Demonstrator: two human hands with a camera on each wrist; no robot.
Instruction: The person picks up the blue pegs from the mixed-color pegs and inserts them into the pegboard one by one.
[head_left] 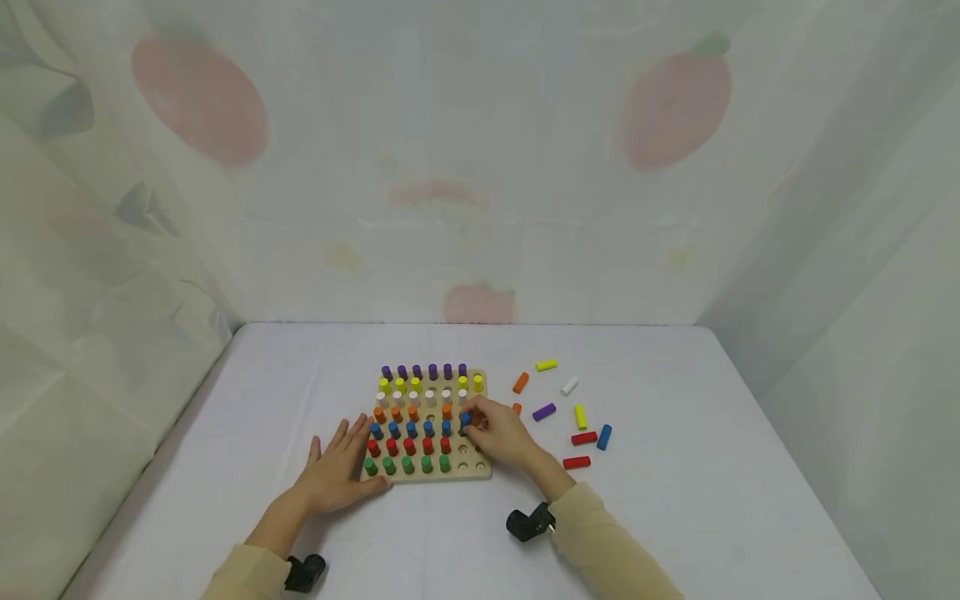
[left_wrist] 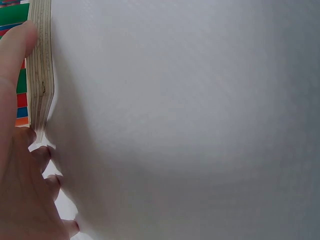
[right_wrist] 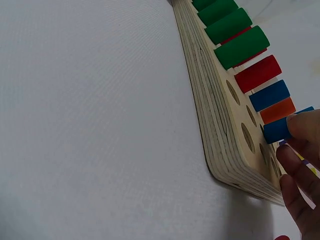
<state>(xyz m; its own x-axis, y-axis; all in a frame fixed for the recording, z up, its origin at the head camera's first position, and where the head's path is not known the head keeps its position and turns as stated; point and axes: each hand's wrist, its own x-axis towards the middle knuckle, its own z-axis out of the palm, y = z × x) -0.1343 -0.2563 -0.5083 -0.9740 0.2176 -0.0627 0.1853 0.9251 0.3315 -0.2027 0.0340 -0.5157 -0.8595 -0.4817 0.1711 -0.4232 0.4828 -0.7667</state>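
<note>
A wooden pegboard [head_left: 471, 476] bears rows of coloured pegs: purple at the far side, then yellow, white, orange, blue, red and green nearest me. My right hand [head_left: 501, 432] pinches a blue peg [right_wrist: 278, 131] between thumb and fingers, upright over the right end of the blue row. In the right wrist view the peg's lower end is right at the board's surface, near bare holes. My left hand [head_left: 333, 475] lies along the board's left side, fingers spread straight, with the thumb [left_wrist: 30, 37] against the near left corner edge.
Loose pegs lie on the white table right of the board: a purple peg [head_left: 543, 412], a white peg [head_left: 570, 386], a blue peg [head_left: 604, 437], and several red, yellow and orange ones. Holes [head_left: 462, 467] show at the board's near right corner. Patterned white curtains surround the table.
</note>
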